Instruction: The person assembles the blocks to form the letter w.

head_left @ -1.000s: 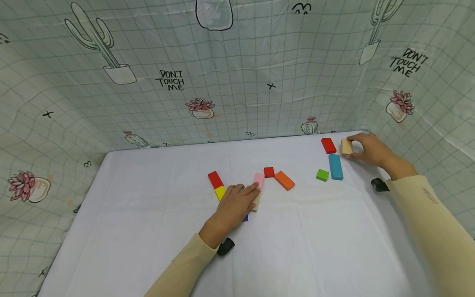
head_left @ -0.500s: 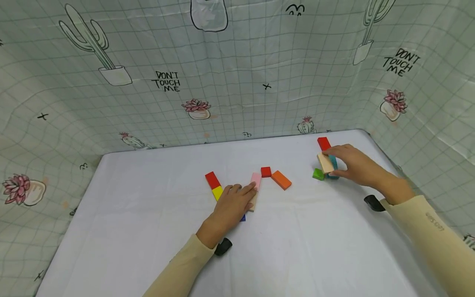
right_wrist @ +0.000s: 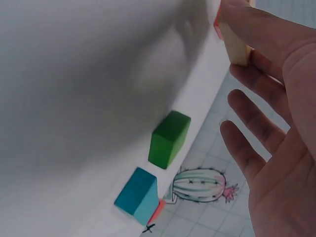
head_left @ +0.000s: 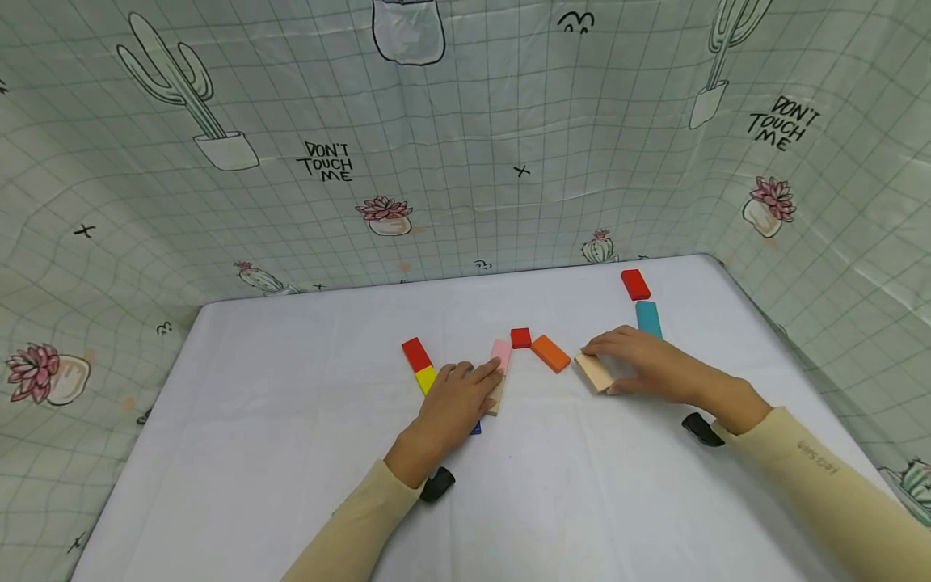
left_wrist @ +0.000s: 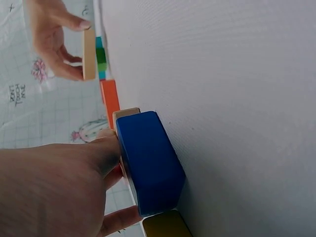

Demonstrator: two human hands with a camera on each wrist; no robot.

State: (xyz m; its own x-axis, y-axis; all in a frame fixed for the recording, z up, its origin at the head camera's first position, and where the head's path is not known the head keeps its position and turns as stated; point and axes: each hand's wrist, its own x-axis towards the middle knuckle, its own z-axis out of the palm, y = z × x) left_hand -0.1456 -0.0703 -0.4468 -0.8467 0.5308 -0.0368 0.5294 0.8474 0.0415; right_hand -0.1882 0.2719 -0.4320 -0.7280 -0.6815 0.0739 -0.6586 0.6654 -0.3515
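My right hand (head_left: 658, 368) pinches a plain wooden block (head_left: 595, 373) between thumb and fingers. It is tilted, just right of an orange block (head_left: 550, 354). The right wrist view shows the other fingers spread away from it. My left hand (head_left: 451, 408) rests over a cluster of blocks, fingertips on a pink block (head_left: 501, 352) and a second plain wooden block (head_left: 497, 400) that meets it. A blue block (left_wrist: 150, 163) stands close by the left thumb, mostly hidden in the head view. Beyond the left knuckles lie a yellow block (head_left: 426, 378) and a red block (head_left: 417, 354), end to end.
A small red block (head_left: 520, 338) sits between the pink and orange ones. Farther right lie a turquoise block (head_left: 649, 318) and another red block (head_left: 636, 284). The right hand hides a green block (right_wrist: 169, 140) from the head view. A patterned cloth (head_left: 465, 162) hangs behind the white table.
My right hand has carried the wooden block from the far right corner, past the turquoise and green blocks, leftward and nearer to the orange block. The left hand has stayed put.
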